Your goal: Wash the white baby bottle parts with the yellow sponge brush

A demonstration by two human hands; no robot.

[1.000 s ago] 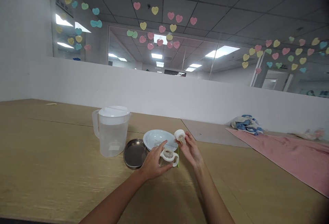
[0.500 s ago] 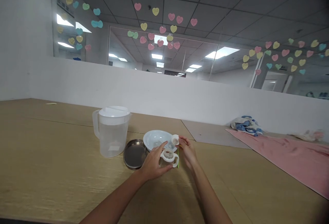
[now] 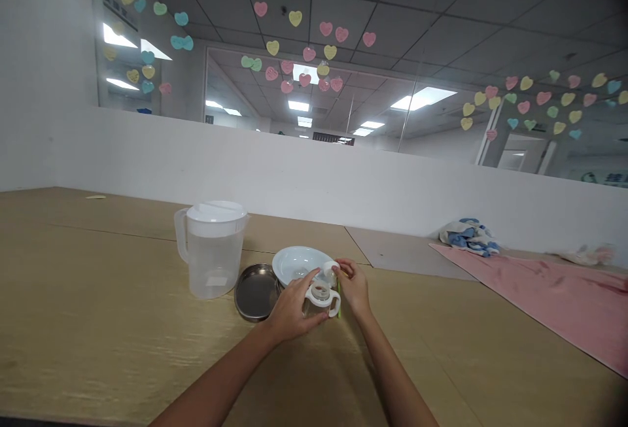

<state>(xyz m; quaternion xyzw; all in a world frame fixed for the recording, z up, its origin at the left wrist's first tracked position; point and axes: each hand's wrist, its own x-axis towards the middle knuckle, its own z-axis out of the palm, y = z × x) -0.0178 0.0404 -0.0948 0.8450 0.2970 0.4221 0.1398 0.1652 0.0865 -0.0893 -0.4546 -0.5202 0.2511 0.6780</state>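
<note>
My left hand point(image 3: 293, 309) is wrapped round a small clear baby bottle point(image 3: 318, 299) with white side handles, which stands on the wooden table point(image 3: 122, 322). My right hand point(image 3: 352, 286) pinches the bottle's white cap with its nipple point(image 3: 330, 269) and holds it tilted just above the bottle's open mouth. A thin green stick point(image 3: 338, 299) shows beside the bottle, right under my right hand.
A white bowl point(image 3: 299, 262) sits just behind the bottle, with a round steel lid point(image 3: 255, 291) to its left. A clear lidded pitcher point(image 3: 212, 249) stands further left. A pink cloth point(image 3: 549, 296) and a crumpled blue-white rag point(image 3: 468, 233) lie at the right, against a white partition wall.
My right hand has brought the cap down and to the left, from beside the bowl's rim to just over the bottle's mouth. The left hand has kept its hold on the bottle.
</note>
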